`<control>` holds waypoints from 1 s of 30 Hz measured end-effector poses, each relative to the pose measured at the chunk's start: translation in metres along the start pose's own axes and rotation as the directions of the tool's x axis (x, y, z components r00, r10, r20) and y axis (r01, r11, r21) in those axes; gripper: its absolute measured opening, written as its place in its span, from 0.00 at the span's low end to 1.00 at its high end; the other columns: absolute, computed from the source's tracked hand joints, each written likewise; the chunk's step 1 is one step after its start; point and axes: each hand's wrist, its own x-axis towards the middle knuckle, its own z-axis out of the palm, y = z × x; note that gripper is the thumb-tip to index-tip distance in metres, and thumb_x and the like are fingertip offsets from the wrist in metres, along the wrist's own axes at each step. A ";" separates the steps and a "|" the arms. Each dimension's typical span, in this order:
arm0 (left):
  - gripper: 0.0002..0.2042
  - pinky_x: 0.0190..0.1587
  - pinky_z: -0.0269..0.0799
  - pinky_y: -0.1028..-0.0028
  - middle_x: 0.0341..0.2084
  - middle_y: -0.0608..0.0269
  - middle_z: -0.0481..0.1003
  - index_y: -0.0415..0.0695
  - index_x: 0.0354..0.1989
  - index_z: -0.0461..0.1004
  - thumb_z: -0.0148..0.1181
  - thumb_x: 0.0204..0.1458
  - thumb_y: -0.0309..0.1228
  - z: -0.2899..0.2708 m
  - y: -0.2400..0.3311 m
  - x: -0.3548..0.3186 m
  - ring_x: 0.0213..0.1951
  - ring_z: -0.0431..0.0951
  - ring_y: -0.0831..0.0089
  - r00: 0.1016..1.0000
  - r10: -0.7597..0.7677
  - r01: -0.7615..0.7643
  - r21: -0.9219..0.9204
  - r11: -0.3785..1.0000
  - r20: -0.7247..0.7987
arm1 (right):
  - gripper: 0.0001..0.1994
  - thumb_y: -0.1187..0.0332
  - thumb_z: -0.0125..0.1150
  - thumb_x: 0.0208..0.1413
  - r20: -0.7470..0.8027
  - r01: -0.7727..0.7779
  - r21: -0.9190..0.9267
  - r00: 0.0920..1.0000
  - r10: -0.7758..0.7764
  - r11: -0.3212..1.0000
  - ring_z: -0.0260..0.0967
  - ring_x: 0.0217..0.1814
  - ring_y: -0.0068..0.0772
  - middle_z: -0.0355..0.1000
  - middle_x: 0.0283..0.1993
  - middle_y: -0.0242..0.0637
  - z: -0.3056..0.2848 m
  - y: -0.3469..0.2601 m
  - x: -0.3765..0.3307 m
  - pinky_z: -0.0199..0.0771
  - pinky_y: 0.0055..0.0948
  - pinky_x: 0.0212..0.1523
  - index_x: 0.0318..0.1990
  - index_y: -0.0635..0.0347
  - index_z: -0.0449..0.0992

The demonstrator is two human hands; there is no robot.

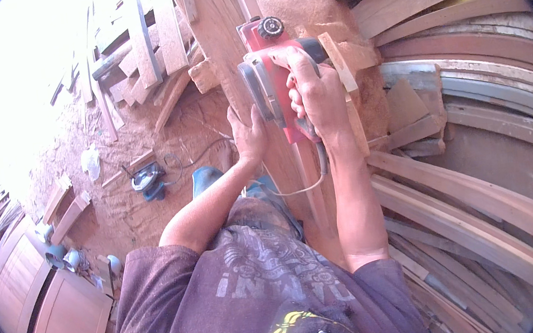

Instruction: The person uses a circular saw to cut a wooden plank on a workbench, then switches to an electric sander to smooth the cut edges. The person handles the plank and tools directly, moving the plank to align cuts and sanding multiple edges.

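My right hand [319,98] is wrapped around the handle of a red electric hand planer [281,89], which has a black round knob at its far end. Beneath the planer runs a narrow wooden strip [311,191], showing at both ends of the tool. A broad, worn plank [217,47] supports the work. My left hand [250,139] rests against the wood just left of the planer, thumb and fingers spread; some fingertips are hidden beside the tool. The power cord [323,160] loops from the planer's near end below my right wrist.
Long boards [466,186] lie stacked along the right. Offcuts [156,37] are heaped at the far left. A blue-and-grey power tool [147,179] sits on the sawdust-covered ground [104,211], left of my knees. Framed wooden panels [68,327] stand at the lower left.
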 end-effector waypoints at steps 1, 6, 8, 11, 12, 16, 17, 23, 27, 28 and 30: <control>0.40 0.69 0.66 0.58 0.66 0.34 0.70 0.32 0.76 0.51 0.60 0.68 0.47 -0.001 0.004 -0.002 0.69 0.72 0.46 0.999 -0.019 0.020 -0.039 0.999 0.026 | 0.22 0.50 0.62 0.67 -0.008 -0.007 -0.013 1.000 0.007 1.000 0.65 0.17 0.15 0.68 0.19 0.25 0.002 -0.003 0.006 0.61 0.24 0.19 0.36 0.63 0.88; 0.41 0.69 0.66 0.59 0.66 0.35 0.70 0.31 0.76 0.51 0.61 0.68 0.49 -0.002 0.002 -0.001 0.68 0.72 0.48 0.998 -0.036 0.038 -0.058 0.998 0.045 | 0.26 0.45 0.61 0.68 0.030 0.005 0.006 1.000 -0.005 1.000 0.62 0.21 0.13 0.67 0.26 0.25 0.016 -0.027 0.031 0.60 0.19 0.18 0.44 0.65 0.85; 0.41 0.69 0.66 0.59 0.65 0.35 0.71 0.31 0.76 0.51 0.62 0.67 0.49 -0.002 0.002 -0.003 0.68 0.72 0.48 0.997 -0.051 0.057 -0.098 0.994 0.056 | 0.26 0.46 0.60 0.68 0.021 0.012 0.003 1.000 -0.012 1.000 0.61 0.21 0.12 0.67 0.27 0.25 0.022 -0.036 0.040 0.60 0.20 0.18 0.47 0.65 0.86; 0.41 0.69 0.67 0.59 0.65 0.36 0.71 0.31 0.75 0.52 0.62 0.68 0.49 -0.002 0.001 -0.002 0.68 0.72 0.48 0.998 -0.054 0.057 -0.081 0.995 0.045 | 0.24 0.47 0.61 0.68 0.050 0.026 0.030 0.998 -0.027 0.999 0.60 0.20 0.13 0.66 0.26 0.24 0.027 -0.042 0.064 0.59 0.20 0.18 0.46 0.63 0.86; 0.41 0.69 0.67 0.59 0.65 0.36 0.71 0.31 0.75 0.52 0.62 0.67 0.49 -0.002 0.003 -0.003 0.68 0.72 0.48 0.998 -0.047 0.049 -0.070 0.996 0.037 | 0.24 0.47 0.61 0.68 0.052 0.032 0.028 0.998 -0.033 0.999 0.60 0.20 0.13 0.66 0.26 0.24 0.029 -0.043 0.073 0.59 0.20 0.18 0.46 0.63 0.86; 0.41 0.69 0.66 0.58 0.65 0.35 0.71 0.29 0.74 0.53 0.63 0.67 0.48 0.000 -0.002 -0.006 0.69 0.71 0.47 1.000 0.003 -0.003 -0.070 0.998 -0.007 | 0.23 0.48 0.62 0.66 0.051 0.088 0.012 0.995 -0.089 0.996 0.59 0.20 0.13 0.67 0.27 0.26 0.045 -0.062 0.107 0.58 0.21 0.17 0.44 0.64 0.86; 0.41 0.69 0.66 0.58 0.65 0.35 0.71 0.29 0.74 0.53 0.63 0.67 0.48 0.001 -0.005 -0.005 0.69 0.71 0.46 1.000 0.023 -0.025 -0.081 0.996 -0.021 | 0.26 0.44 0.62 0.66 0.074 0.101 -0.004 0.992 -0.100 0.995 0.59 0.19 0.14 0.66 0.26 0.27 0.049 -0.070 0.119 0.57 0.21 0.15 0.40 0.65 0.83; 0.39 0.68 0.67 0.59 0.65 0.35 0.71 0.29 0.73 0.56 0.64 0.67 0.47 0.002 -0.015 -0.006 0.68 0.73 0.48 0.998 0.056 -0.057 -0.038 0.998 -0.023 | 0.27 0.41 0.60 0.68 0.093 0.319 0.125 0.939 -0.331 0.940 0.62 0.18 0.17 0.65 0.22 0.24 0.068 -0.095 0.175 0.62 0.23 0.18 0.44 0.62 0.84; 0.38 0.67 0.70 0.59 0.63 0.36 0.74 0.32 0.73 0.58 0.65 0.66 0.48 -0.002 0.006 -0.004 0.66 0.75 0.48 0.999 0.050 -0.051 -0.111 0.993 -0.014 | 0.27 0.42 0.58 0.72 0.088 0.363 0.273 0.913 -0.399 0.891 0.58 0.16 0.15 0.62 0.21 0.21 0.059 -0.091 0.167 0.59 0.19 0.16 0.46 0.61 0.83; 0.38 0.66 0.70 0.59 0.62 0.36 0.74 0.32 0.73 0.59 0.65 0.66 0.49 -0.001 0.003 -0.002 0.66 0.75 0.47 0.999 0.046 -0.046 -0.130 0.990 -0.005 | 0.30 0.39 0.58 0.70 0.071 0.378 0.285 0.908 -0.413 0.881 0.58 0.18 0.16 0.62 0.22 0.22 0.053 -0.082 0.155 0.58 0.20 0.18 0.46 0.64 0.81; 0.38 0.65 0.71 0.57 0.60 0.35 0.75 0.31 0.72 0.60 0.65 0.65 0.49 -0.003 0.005 -0.001 0.63 0.77 0.46 0.999 0.011 -0.013 -0.075 0.997 -0.033 | 0.35 0.35 0.58 0.67 0.045 0.415 0.311 0.892 -0.449 0.855 0.57 0.21 0.17 0.61 0.23 0.26 0.040 -0.064 0.104 0.57 0.21 0.22 0.45 0.69 0.78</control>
